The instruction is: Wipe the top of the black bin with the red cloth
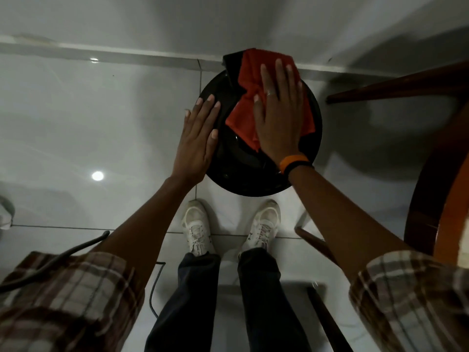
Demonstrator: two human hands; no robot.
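Head view: the right hand is pressing the red cloth flat against the black bin lid's far half, fingers extended and slightly spread to distribute pressure. The left hand is resting on the lid's left edge, fingers straight and close together, apparently steadying the bin.

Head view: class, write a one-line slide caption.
Right hand presses red cloth flat on black bin; left hand steadies its rim.

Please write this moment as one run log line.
wiping | right hand flat on cloth | left hand steadies bin
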